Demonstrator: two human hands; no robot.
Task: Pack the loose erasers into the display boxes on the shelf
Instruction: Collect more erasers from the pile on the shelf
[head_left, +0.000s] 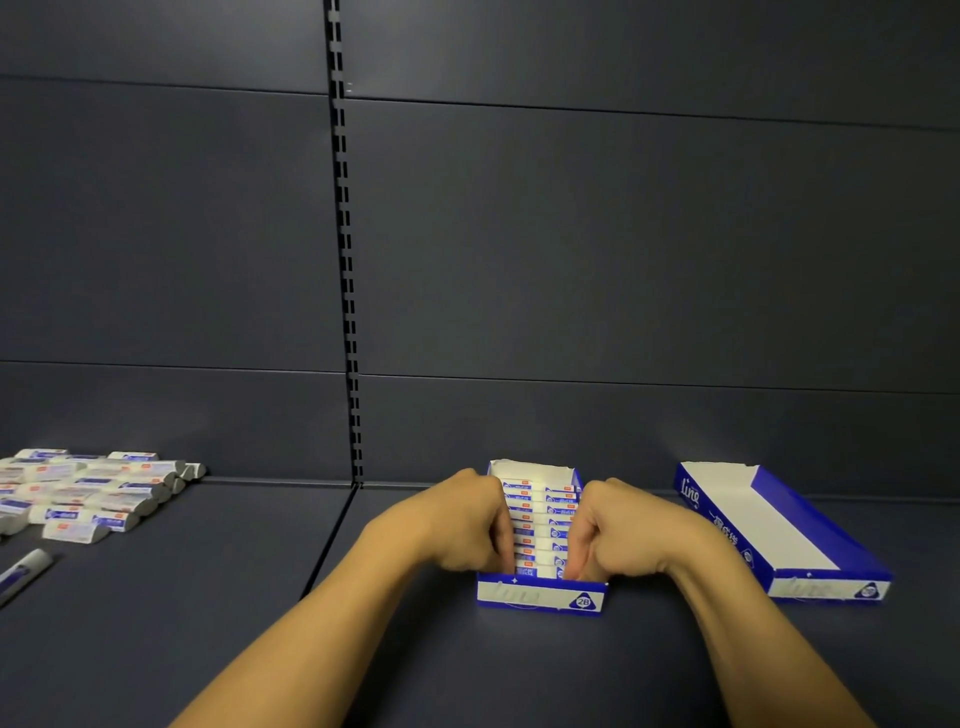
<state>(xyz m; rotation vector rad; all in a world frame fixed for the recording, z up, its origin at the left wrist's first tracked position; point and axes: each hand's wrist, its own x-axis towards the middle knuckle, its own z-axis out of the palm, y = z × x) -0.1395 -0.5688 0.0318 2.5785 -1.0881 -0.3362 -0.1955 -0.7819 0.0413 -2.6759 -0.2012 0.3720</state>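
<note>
A blue and white display box (540, 597) stands on the dark shelf in front of me, filled with a row of wrapped erasers (540, 525). My left hand (462, 525) presses against the box's left side, fingers curled down at the erasers' left ends. On the other side my right hand (613, 530) mirrors it, fingers curled at the erasers' right ends. A second display box (779, 525) lies empty to the right, angled. A pile of loose erasers (83, 493) sits at the far left of the shelf.
A pen-like object (23, 571) lies at the left edge, in front of the loose pile. The shelf's dark back panel (571, 260) rises right behind the boxes, with a slotted upright (348, 260) left of centre.
</note>
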